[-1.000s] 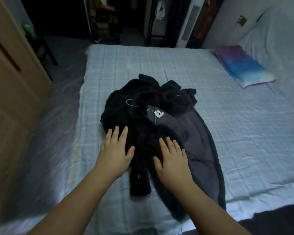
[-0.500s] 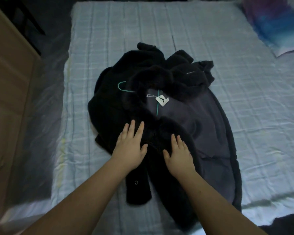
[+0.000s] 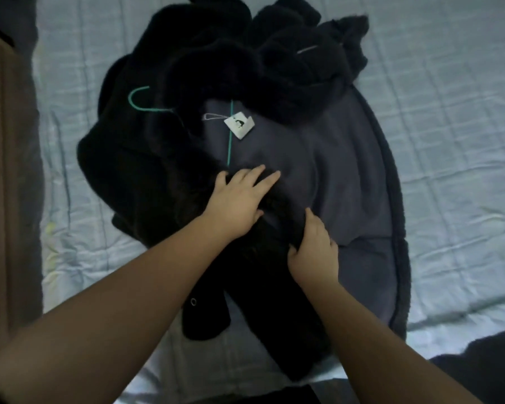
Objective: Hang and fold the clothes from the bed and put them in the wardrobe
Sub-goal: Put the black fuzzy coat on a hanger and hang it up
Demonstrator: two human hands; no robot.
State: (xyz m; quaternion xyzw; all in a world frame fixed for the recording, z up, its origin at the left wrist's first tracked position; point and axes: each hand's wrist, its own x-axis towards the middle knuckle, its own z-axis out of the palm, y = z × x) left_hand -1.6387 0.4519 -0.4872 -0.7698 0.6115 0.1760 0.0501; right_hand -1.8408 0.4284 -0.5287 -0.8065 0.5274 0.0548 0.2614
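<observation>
A black fleece coat (image 3: 134, 158) lies spread on the bed with its grey lining (image 3: 341, 182) facing up. A green hanger (image 3: 229, 141) sits inside it; the hook (image 3: 134, 97) pokes out at the left, and a white tag (image 3: 239, 124) lies near the collar. My left hand (image 3: 239, 199) rests flat on the coat's front flap, fingers straight and reaching onto the lining. My right hand (image 3: 314, 249) is just below it, its fingers curled into the black front edge of the coat.
The pale checked bedsheet (image 3: 449, 112) surrounds the coat. A brown wooden panel (image 3: 0, 185) stands along the left edge. Some dark fabric (image 3: 484, 363) shows at the bottom right corner, by the bed's near edge.
The view has closed in on the coat. My left hand slid right and forward across the front flap to the lining. My right hand's fingers went from flat to curled on the coat's edge.
</observation>
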